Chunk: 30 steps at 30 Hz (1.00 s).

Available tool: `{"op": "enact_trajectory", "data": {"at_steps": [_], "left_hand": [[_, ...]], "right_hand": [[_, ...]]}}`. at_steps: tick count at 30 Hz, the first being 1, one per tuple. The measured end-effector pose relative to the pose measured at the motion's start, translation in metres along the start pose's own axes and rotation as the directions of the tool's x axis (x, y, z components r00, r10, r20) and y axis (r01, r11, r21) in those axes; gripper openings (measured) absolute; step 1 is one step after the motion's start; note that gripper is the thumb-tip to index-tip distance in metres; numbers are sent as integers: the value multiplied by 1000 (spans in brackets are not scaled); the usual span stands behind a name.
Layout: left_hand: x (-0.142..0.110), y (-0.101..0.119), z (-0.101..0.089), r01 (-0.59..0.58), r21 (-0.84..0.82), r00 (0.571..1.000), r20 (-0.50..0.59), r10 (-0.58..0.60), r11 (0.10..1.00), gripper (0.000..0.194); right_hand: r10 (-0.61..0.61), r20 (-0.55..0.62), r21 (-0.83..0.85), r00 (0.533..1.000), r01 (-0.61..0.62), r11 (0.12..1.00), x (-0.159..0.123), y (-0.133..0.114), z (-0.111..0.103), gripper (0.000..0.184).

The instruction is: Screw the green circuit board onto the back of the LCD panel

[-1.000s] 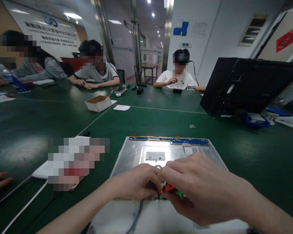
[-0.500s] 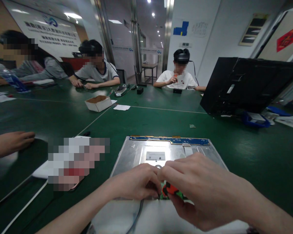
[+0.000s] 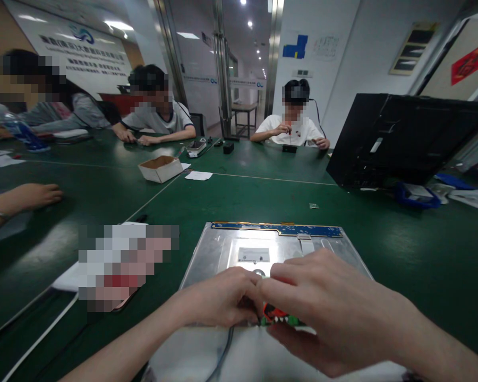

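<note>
A metal-backed display panel lies in front of me, with a blue circuit strip along its far edge. On its near side, a green circuit board shows partly under my hands. My left hand is closed over the board's left part, its fingertips pinched around something hidden; a small dark tip shows beneath them. My right hand curls around an orange-and-black screwdriver handle, touching the left fingertips. Its shaft is hidden. A grey cable runs from under my left hand toward me.
A blurred-out flat item with a white cable lies to the left. Another person's hand rests further left. A white box stands beyond, a large black monitor at right. Several people sit across the green table.
My right fingers have shifted around the screwdriver handle, the thumb lower and looser. My left hand stays put. The neighbour's hand at left has moved farther away, and a person opposite has raised a hand.
</note>
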<state>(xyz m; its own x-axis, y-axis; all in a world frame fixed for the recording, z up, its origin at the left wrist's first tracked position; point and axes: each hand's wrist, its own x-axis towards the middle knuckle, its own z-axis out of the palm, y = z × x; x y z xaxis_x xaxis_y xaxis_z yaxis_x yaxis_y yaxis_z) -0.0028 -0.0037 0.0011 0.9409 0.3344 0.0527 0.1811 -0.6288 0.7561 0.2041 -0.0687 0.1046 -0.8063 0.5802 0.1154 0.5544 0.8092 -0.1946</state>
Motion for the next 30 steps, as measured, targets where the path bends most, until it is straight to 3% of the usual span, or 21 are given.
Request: {"op": "enact_trajectory", "data": {"at_steps": [5,10,18,25,30], "left_hand": [[1,-1,1,-5,-5,1000,4,5,1000,20],[1,-1,0,1,8,1000,6,-1,1000,20],[1,0,-1,11,0,1000,12,-11,1000,18],[1,-1,-1,-8,35,1000,-6,8,999,22],[0,-3,1,-10,27,1000,-1,10,1000,22]], "right_hand": [[-1,-47,-64,999,-2,998,0,1,3,7],[14,-32,-29,999,-15,999,-1,-1,3,20],[40,9,-54,999,-40,998,0,2,4,7],[25,27,21,999,-25,999,-1,-2,-3,26],[-5,-7,-18,1000,5,1000,-1,1,-1,9]]}}
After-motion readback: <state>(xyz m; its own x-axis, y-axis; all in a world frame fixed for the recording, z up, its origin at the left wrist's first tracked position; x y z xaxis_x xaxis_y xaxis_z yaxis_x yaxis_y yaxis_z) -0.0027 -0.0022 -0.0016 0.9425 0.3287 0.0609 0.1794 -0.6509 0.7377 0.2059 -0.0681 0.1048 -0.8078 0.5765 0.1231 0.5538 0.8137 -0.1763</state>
